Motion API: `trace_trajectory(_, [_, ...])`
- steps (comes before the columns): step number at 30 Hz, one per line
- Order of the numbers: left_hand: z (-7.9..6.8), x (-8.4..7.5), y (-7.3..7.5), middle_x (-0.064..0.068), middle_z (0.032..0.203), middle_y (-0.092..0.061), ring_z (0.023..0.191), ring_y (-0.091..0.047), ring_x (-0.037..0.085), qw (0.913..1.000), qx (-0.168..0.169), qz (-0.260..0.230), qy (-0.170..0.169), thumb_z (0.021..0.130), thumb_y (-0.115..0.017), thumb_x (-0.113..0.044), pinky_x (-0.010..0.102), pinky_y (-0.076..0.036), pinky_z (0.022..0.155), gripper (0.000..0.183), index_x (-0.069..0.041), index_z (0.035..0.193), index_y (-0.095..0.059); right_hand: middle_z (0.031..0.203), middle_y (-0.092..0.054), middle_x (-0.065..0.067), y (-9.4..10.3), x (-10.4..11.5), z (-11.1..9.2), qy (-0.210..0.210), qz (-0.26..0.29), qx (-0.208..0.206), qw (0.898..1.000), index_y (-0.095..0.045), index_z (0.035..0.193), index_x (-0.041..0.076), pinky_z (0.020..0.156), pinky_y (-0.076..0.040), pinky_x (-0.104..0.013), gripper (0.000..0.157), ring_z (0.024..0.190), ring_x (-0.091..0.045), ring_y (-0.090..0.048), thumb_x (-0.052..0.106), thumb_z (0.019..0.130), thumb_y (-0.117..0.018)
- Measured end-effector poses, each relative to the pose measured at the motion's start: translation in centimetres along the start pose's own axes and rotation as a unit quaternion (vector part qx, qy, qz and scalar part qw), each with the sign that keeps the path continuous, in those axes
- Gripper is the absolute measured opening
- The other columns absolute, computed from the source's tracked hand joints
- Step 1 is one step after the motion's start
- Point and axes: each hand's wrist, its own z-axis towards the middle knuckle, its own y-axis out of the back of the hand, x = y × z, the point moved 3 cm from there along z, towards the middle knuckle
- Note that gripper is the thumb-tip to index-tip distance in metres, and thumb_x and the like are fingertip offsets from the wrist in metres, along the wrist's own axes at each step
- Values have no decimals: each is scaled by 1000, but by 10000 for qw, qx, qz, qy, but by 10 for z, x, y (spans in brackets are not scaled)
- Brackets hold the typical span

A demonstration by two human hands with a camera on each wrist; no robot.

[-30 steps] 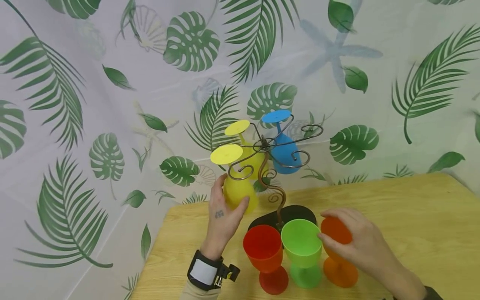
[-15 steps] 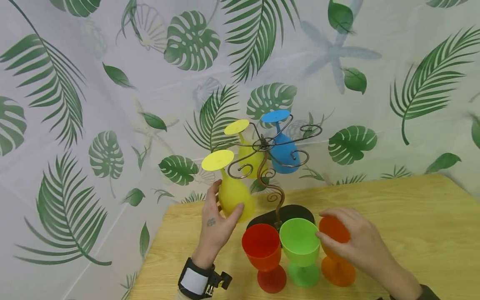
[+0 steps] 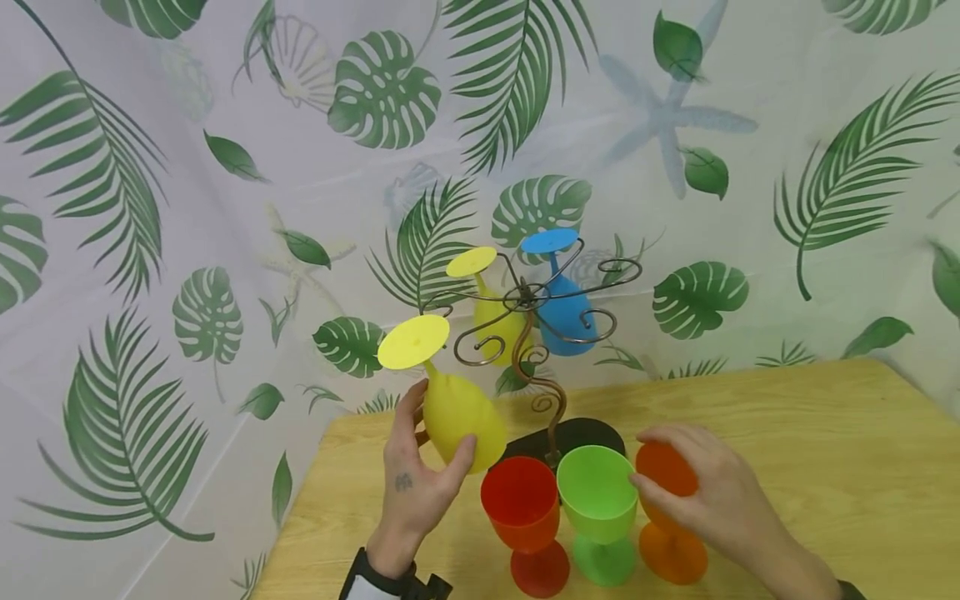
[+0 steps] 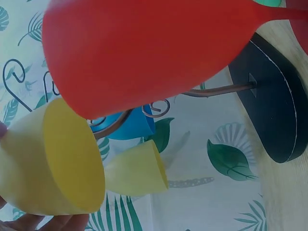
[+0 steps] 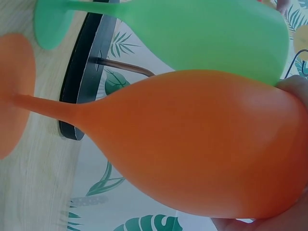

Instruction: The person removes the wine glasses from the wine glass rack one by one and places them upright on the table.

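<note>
In the head view, the front yellow cup is grasped by the left hand, with the thumb and fingers curled round its bowl. It is held in the air, tilted, foot up, apart from the rack and near the red cup. If it is lowered toward the right, the red cup could be tipped, because its rim lies so near. If it is swung back upward, the rack could be struck by the foot, and the back yellow cup and the blue cup, which are hung there upside down, could be shaken. Some room is left between the left hand and the left edge of the table; wider room is offered to the right of the right hand. By this hand the orange cup is pinched near its rim, upright, just beside the green cup.

In the left wrist view, the rim of the front yellow cup is slightly overlapped by the red cup; whether they are touching cannot be told. A scrape could be caused by a small turn of the wrist.

In the right wrist view, the orange bowl is held between thumb and fingers. If the cup is slid forward, its foot could be stopped by the edge of the black base; if it is pulled sideways, the green cup could be pushed.
</note>
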Motion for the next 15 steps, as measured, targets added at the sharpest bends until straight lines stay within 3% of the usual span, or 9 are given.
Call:
trace_trajectory(6, [-6, -10, 5, 9, 133, -62, 108, -63, 23, 9989, 33, 42, -460, 82, -74, -22, 38, -59, 74, 71, -8, 146, -47, 113, -72, 5, 0, 2, 0, 0, -1, 44, 10000, -72, 114, 17, 91, -45, -16, 49, 104, -21, -65, 16, 69, -91])
trace_trajectory(11, [-13, -19, 5, 9, 136, -61, 111, -63, 23, 9978, 199, -148, -614, 81, -74, -19, 37, -59, 77, 72, -9, 146, -46, 113, -72, 4, 0, 4, 1, -22, -34, 96, 9999, -72, 114, 16, 94, -42, -14, 47, 105, -22, -65, 15, 71, -90])
trace_trajectory(15, [-18, -27, 1, 10, 136, -61, 112, -63, 24, 9962, 366, -325, -720, 79, -75, -16, 38, -59, 78, 74, -9, 147, -45, 114, -72, 1, 2, 4, 1, -32, -11, 62, 10000, -72, 112, 13, 95, -45, -30, 45, 107, -24, -64, 13, 71, -89])
